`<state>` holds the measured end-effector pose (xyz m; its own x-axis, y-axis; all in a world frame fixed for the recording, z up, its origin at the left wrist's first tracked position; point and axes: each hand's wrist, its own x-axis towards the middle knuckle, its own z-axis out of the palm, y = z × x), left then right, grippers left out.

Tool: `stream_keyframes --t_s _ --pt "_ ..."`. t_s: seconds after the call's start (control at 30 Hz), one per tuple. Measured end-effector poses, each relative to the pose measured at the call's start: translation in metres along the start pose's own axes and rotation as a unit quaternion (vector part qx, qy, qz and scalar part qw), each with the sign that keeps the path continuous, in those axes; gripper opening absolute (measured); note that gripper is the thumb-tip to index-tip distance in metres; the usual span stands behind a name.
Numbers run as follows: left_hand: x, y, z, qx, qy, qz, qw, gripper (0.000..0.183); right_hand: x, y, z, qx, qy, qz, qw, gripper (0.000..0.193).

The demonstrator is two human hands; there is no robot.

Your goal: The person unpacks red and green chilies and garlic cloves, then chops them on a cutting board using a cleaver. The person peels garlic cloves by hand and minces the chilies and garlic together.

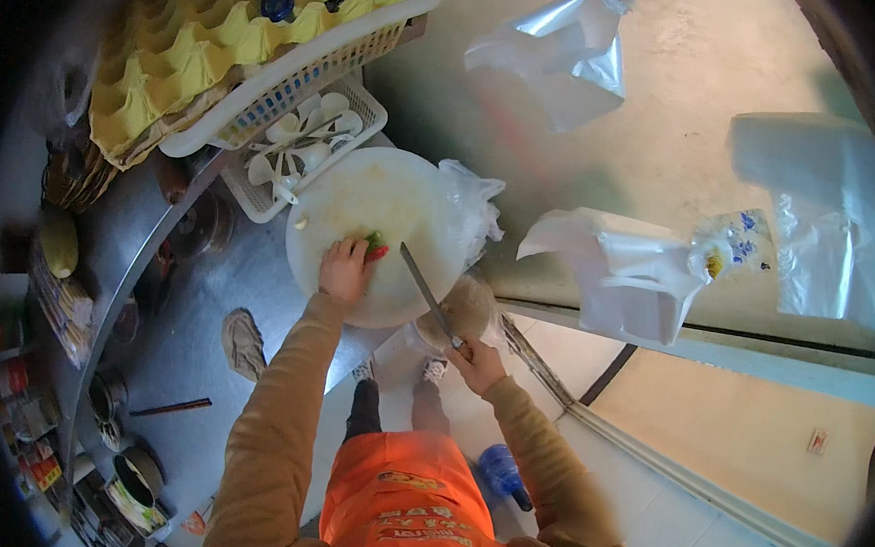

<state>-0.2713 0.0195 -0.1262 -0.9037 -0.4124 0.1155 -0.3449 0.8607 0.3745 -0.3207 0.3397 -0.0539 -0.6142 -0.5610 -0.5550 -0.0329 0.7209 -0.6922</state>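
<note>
A round white cutting board [361, 209] lies on the metal counter in front of me. On it are a red and a green piece of pepper [376, 247], with my left hand [344, 268] closed over them, fingers bent at their left side. My right hand [476, 364] is wrapped round the handle of a knife [423, 285]. The blade points up and left over the board, its tip a little to the right of the pepper and apart from it. A small pale piece [301, 223], perhaps garlic, sits near the board's left edge.
Behind the board stands a white basket of white spoons [316, 131]; beyond it is a larger basket with yellow egg trays [200, 68]. A grey cloth [243, 344] and chopsticks [171, 408] lie on the counter. Plastic bags [608, 269] hang at right. A blue bottle [502, 468] is on the floor.
</note>
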Motion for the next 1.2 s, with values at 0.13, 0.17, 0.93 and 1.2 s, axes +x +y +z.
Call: stream_keyframes --t_s 0.13,0.17,0.93,1.2 --pt "-0.006 0.005 -0.003 -0.005 0.007 0.029 1.0 0.037 0.002 -0.009 0.005 0.031 0.057 -0.06 0.996 0.038" --pt "-0.005 0.006 -0.003 -0.01 0.016 0.032 0.999 0.036 0.005 -0.011 0.008 0.039 0.075 -0.083 0.993 0.04" --pt "-0.023 -0.035 -0.04 -0.157 0.187 -0.15 0.958 0.024 0.038 -0.026 0.016 0.035 0.046 -0.08 0.995 0.039" --pt "-0.032 -0.026 -0.01 -0.147 0.078 -0.149 0.975 0.011 0.031 -0.014 0.015 0.023 0.043 -0.048 0.998 0.038"
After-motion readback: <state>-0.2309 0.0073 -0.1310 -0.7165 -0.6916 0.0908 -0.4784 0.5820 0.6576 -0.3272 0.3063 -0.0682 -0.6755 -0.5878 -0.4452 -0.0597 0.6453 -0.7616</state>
